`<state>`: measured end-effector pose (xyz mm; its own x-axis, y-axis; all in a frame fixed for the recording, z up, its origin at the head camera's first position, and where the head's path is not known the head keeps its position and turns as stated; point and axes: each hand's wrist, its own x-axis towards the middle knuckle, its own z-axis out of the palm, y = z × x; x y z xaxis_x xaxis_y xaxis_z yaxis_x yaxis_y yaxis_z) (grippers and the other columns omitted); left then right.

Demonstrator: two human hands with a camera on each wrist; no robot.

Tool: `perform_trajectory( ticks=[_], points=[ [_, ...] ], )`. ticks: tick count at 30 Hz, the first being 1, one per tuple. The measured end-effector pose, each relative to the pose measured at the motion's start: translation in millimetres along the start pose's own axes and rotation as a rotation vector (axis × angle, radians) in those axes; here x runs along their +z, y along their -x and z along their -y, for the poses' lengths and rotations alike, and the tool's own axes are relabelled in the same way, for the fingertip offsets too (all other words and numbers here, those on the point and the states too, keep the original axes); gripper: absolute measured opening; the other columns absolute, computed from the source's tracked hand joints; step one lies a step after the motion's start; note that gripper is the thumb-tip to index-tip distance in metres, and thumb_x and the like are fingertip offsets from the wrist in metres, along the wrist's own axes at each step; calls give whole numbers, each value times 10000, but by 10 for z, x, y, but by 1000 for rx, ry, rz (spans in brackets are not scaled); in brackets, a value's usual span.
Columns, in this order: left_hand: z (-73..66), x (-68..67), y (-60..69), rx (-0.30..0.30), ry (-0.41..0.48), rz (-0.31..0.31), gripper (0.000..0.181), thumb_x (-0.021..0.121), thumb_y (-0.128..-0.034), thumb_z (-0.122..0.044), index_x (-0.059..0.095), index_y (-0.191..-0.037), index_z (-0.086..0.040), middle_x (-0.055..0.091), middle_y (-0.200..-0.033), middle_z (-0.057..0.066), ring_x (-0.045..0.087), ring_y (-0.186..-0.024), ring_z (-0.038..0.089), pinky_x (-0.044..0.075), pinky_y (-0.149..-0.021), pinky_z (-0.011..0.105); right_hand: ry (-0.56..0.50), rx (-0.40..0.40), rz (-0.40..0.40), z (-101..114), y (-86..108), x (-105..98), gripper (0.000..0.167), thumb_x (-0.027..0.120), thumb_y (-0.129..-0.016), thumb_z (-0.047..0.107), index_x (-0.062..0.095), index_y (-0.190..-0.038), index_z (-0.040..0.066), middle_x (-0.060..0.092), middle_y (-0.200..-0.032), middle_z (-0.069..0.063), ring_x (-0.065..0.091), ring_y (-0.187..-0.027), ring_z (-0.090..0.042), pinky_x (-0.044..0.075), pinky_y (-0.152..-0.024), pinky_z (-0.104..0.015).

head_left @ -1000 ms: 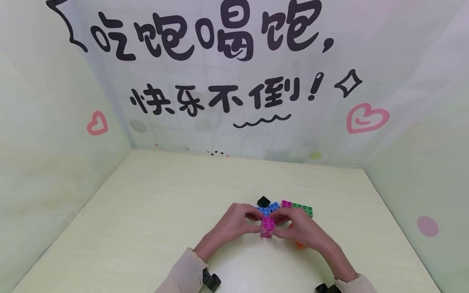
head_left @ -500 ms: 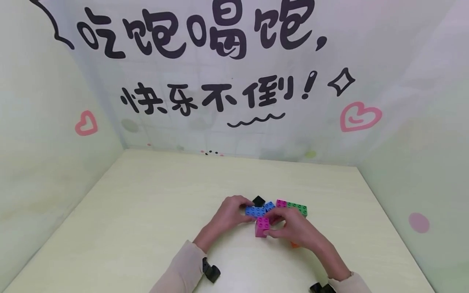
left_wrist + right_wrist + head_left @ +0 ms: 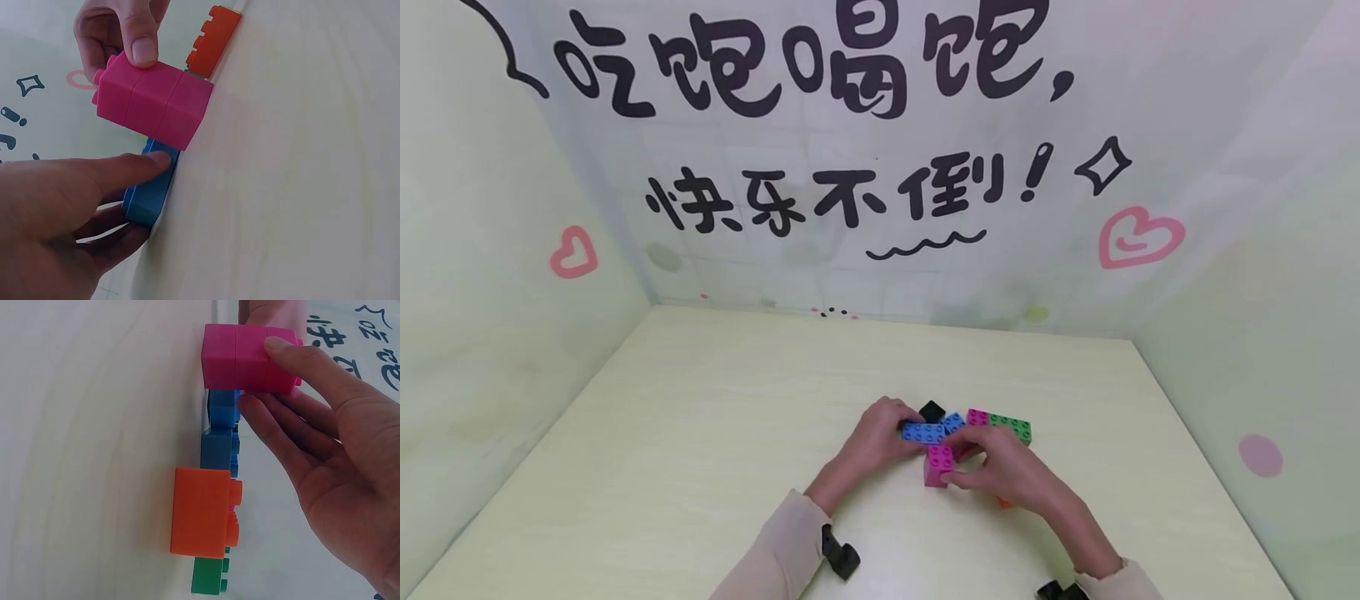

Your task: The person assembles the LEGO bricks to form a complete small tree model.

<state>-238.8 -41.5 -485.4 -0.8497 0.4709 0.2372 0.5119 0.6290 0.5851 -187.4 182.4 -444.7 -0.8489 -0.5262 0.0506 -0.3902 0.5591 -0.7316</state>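
Pink three-brick stack [image 3: 159, 103] is pinched between thumb and fingers of the right hand [image 3: 1009, 468]; blue eight-stud brick [image 3: 922, 432], just beside those fingers, is gripped by the left hand [image 3: 876, 433].

I see the left hand [image 3: 880, 429] just left of the pink stack [image 3: 937, 467], its thumb [image 3: 134, 170] and fingers [image 3: 120, 247] bent into a pinch. The right hand [image 3: 1007, 467] pinches that stack from its right. The left forearm [image 3: 829, 487] and right forearm [image 3: 1088, 529] slant inward toward it.
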Motion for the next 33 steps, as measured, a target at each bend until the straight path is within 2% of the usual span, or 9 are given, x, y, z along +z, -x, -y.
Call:
perform_trajectory(
  ticks=[3,6,9,12,16,19,25,33],
  points=[
    [-28,-102,10,-40,83,7,336,853,-775,-284,749,-1047,-115,689,-976,-30,582,-883,115,484,-785,253,-4,14,1,2,8,0,307,827,-807,232,708,-1077,147,676,-933,111,664,-882,-176,559,-725,-353],
    [-91,-296,43,-65,184,23,334,837,-796,-272,730,-1077,-126,686,-996,-54,600,-881,102,504,-775,260,1,18,10,6,0,-12,301,827,-807,220,709,-1073,145,677,-936,108,666,-882,-173,559,-735,-347],
    [-166,-487,91,-41,239,62,325,835,-799,-273,723,-1078,-149,675,-971,-99,605,-865,86,511,-761,260,5,16,16,12,-10,-31,299,827,-806,203,710,-1073,141,678,-942,104,669,-882,-169,559,-744,-335],
    [-238,-603,138,2,256,122,309,838,-795,-263,725,-1059,-151,663,-940,-124,600,-846,73,510,-744,246,-1,9,15,16,-12,-45,286,826,-807,192,708,-1062,138,678,-940,95,670,-877,-167,559,-751,-332],
    [-307,-632,178,34,253,198,276,842,-789,-211,724,-1024,-127,657,-904,-117,596,-806,72,511,-709,221,-22,-4,12,1,-5,-35,284,824,-809,189,705,-1055,113,680,-952,66,673,-874,-187,561,-752,-344],
    [-335,-611,191,36,232,230,271,845,-782,-178,721,-1014,-111,658,-887,-104,599,-782,81,507,-692,211,-40,-3,12,-11,2,-19,301,826,-807,195,705,-1064,95,684,-965,52,674,-878,-202,561,-751,-348],
    [-352,-583,199,30,208,241,266,852,-771,-156,726,-998,-99,659,-869,-96,603,-761,96,502,-682,205,-41,-7,4,-17,9,0,297,828,-804,203,707,-1056,100,682,-959,58,675,-872,-199,561,-751,-353],
    [-396,-579,207,37,162,239,214,857,-767,-192,721,-917,-122,641,-809,-109,560,-699,54,485,-642,203,-33,-8,2,8,8,1,289,830,-802,209,704,-1047,121,678,-954,77,671,-862,-162,560,-763,-353]
  ],
)
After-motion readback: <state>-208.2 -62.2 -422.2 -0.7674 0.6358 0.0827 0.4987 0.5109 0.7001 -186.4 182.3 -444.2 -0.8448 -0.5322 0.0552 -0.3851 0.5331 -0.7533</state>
